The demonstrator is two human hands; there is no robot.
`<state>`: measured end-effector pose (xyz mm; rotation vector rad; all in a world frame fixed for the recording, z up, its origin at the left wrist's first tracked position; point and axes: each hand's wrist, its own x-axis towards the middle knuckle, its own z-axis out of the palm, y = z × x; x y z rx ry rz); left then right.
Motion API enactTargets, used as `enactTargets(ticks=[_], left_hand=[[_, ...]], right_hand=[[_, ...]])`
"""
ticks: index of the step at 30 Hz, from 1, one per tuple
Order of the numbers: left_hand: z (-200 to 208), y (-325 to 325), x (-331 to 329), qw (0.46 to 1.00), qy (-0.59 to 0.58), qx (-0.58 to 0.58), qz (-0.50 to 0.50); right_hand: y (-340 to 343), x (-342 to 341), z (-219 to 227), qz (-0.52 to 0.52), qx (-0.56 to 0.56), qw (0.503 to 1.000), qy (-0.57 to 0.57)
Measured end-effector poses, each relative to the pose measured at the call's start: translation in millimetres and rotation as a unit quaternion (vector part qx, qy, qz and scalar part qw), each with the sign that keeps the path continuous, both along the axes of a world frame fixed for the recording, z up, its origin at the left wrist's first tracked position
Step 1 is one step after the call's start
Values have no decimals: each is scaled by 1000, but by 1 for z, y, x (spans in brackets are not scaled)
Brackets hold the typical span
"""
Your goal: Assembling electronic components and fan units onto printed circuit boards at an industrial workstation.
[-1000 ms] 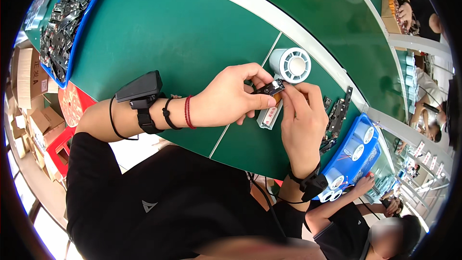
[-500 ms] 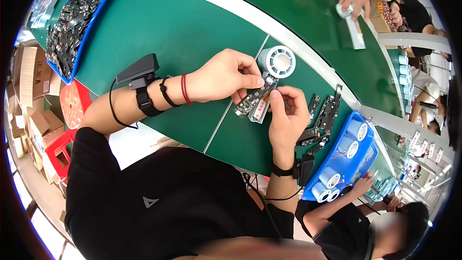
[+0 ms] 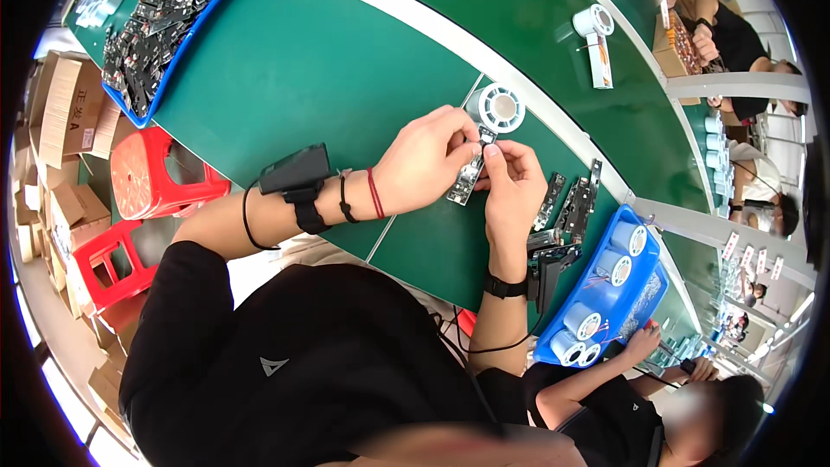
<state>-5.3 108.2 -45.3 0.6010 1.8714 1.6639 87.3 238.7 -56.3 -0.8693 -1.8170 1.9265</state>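
Pinching a slanted circuit board [image 3: 468, 178], left hand [image 3: 424, 163] and right hand [image 3: 512, 180] grip its upper end.

Narrow dark circuit board strip [image 3: 468, 178], long and thin w/ small pale components on it, is tilting diagonally just above the green bench [image 3: 328, 78], upper end pointing twd a round whitish spool [image 3: 495, 108] right beside it, lower end hanging free.

Brown cardboard boxes [image 3: 65, 112] on the floor, far left.
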Motion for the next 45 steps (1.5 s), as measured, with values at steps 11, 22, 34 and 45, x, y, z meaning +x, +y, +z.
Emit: enactTargets(ticks=[11, 22, 34, 45], left_hand=[[9, -18, -18, 839, 483, -250, -18], [16, 40, -205, 746, 588, -297, 96], [-17, -38, -321, 813, 476, -250, 222], [53, -467, -527, 672, 252, -616, 325]], right_hand=[[-27, 17, 150, 257, 195, 935, 145], [19, 217, 279, 429, -69, 846, 310], [-146, -72, 276, 307, -2, 836, 455], [-164, -137, -8, 350, 536, 753, 149]])
